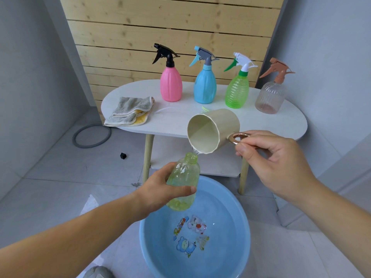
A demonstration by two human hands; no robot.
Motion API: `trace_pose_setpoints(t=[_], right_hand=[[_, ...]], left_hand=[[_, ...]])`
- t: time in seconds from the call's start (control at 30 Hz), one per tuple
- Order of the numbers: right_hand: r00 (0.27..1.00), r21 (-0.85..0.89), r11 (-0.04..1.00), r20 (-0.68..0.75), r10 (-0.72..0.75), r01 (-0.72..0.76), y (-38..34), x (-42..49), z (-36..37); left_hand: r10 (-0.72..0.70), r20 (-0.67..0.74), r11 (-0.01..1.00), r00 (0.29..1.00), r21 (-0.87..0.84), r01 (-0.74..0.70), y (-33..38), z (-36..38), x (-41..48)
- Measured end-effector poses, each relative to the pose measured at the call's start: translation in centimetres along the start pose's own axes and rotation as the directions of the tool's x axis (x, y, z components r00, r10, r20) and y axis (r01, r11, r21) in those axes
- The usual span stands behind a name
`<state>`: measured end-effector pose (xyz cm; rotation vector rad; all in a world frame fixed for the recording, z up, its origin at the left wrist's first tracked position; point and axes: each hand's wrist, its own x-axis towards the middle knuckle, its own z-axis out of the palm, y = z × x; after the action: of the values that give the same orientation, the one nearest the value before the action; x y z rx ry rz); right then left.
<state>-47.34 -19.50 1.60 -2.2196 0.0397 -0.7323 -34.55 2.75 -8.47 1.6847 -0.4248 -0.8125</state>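
Left hand: my near arm is reaching in from the bottom, and the left hand (160,190) is wrapping round the small green bottle (185,177), holding it a bit tilted.
Right hand: the right hand (275,163) is pinching the shiny ring handle of the cup (216,129) and tipping it, so its lip is sitting just over the bottle's open mouth.
Bottle: it is hanging in the air over the far side of the basin, in front of the table, with no top on.
Done so far: I am seeing a thin stream of water running from the cup into the bottle. I am not able to tell how full it is getting.
Left to do: I am guessing more pouring is coming, and then a top is going on.
Basin: the blue basin (232,207) is sitting on the floor, and I am thinking it is holding water over its cartoon pictures.
Table: the white table (180,119) is carrying a pink spray bottle (171,85), a blue one (205,87), a green one (236,91) and a clear one (270,97), plus a folded towel (130,111).
Room: a wood wall (160,27) is standing behind, and a grey ring (90,146) and a black block (123,156) are lying on the grey floor (60,177).
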Motion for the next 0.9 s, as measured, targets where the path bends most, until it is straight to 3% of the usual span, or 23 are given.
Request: trace_pose_setpoints(t=[0.9], right_hand=[[0.969,-0.192,0.952,-0.017,-0.247,0.239,0.66,0.18,0.11]], left_hand=[[-0.019,-0.003,1.0,1.0,0.024,0.019,-0.05,-0.01,-0.13]])
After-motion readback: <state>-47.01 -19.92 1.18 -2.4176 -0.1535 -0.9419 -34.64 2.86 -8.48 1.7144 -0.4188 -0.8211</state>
